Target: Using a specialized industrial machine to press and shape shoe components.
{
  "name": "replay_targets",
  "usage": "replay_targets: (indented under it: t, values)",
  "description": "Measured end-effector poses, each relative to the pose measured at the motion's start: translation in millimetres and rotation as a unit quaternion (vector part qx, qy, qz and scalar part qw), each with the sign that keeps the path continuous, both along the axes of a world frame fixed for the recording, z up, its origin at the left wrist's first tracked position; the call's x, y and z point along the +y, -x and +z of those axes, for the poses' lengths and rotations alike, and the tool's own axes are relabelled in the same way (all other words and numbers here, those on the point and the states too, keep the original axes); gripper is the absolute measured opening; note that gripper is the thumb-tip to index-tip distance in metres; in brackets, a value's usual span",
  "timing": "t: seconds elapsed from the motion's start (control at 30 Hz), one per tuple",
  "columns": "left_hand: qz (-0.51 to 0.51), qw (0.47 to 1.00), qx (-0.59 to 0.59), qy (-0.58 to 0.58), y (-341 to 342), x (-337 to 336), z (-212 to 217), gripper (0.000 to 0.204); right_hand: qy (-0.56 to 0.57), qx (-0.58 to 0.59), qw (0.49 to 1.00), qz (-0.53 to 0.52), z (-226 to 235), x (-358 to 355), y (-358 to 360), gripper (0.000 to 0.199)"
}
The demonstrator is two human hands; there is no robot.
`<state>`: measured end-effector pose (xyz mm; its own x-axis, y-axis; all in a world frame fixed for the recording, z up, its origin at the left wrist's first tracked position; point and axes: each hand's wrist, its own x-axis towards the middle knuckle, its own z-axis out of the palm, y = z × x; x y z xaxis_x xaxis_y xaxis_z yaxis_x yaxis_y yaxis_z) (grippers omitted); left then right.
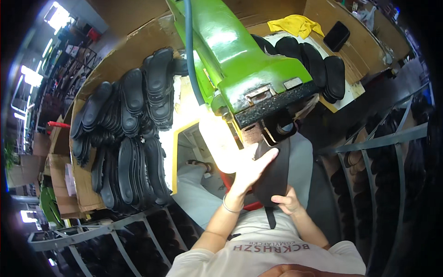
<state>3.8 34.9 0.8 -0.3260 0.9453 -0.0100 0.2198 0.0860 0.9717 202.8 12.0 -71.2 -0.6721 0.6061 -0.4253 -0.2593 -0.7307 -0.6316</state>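
Note:
A long black shoe sole (273,177) is held under the head of a green machine (249,60), its far end hidden beneath the machine's dark lower part. My left hand (253,167) grips the sole's left side near the machine, with thumb and forefinger stretched along it. At the near end, my right hand (287,200) pinches the sole's edge, its thumb on top. Just left of my left hand glows a bright lamp (219,143), and a dark metal bracket (278,131) sits right above the sole.
Stacks of black soles (134,99) lie on the left side of the table, with more soles (318,64) at the far right. A yellow cloth (295,26) rests by the cardboard wall. Metal racks (383,141) flank me, and a blue-grey hose (189,51) runs down the machine.

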Motion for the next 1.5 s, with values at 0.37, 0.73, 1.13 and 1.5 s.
replay_targets:
  t: [0.37,0.73,1.13,1.5]
  values:
    - [0.141,0.99,0.002,-0.024,-16,-9,-17,0.026,-0.171,-0.114,0.952,-0.225,29,56,-53,0.062]
    - [0.115,0.968,0.1,-0.199,23,-14,21,0.025,-0.211,-0.009,0.938,-0.274,76,154,21,0.017]
    - [0.208,0.96,-0.176,-0.058,65,-107,-7,0.025,-0.215,0.053,0.948,-0.229,73,95,100,0.043]
    - [0.02,0.999,-0.032,-0.006,25,-76,-13,0.024,-0.331,0.008,0.938,-0.107,77,94,112,0.042]
